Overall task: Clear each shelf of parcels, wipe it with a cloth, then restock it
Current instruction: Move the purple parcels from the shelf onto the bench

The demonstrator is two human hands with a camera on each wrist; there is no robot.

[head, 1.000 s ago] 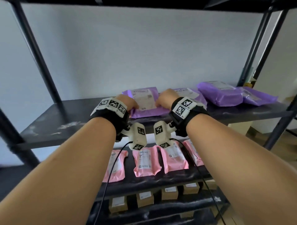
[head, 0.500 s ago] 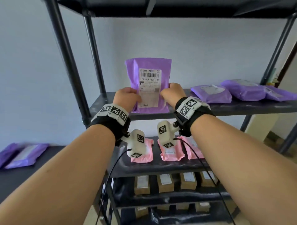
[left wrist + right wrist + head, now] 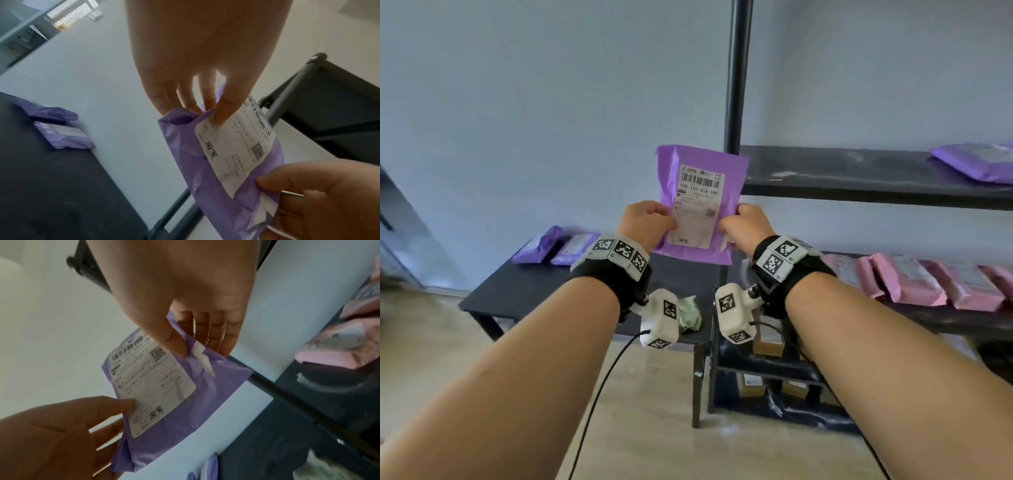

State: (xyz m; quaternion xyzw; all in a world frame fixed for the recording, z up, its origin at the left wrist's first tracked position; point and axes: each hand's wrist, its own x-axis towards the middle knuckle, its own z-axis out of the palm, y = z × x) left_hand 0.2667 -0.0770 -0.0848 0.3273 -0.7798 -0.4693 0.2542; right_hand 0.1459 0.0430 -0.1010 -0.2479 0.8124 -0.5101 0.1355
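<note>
Both hands hold one purple parcel (image 3: 700, 205) upright in the air: the left hand (image 3: 645, 222) pinches its left edge, the right hand (image 3: 746, 226) its right. Below, the counter (image 3: 524, 291) holds a cloth (image 3: 690, 313) and two parcels (image 3: 558, 245). The shelf (image 3: 859, 174) beyond is not yet cleared; wiping and restocking remain.

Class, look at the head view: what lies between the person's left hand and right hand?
The purple plastic mailer parcel with its white shipping label spans the gap; the left hand and right hand each pinch one side edge, as the head view shows.
</note>
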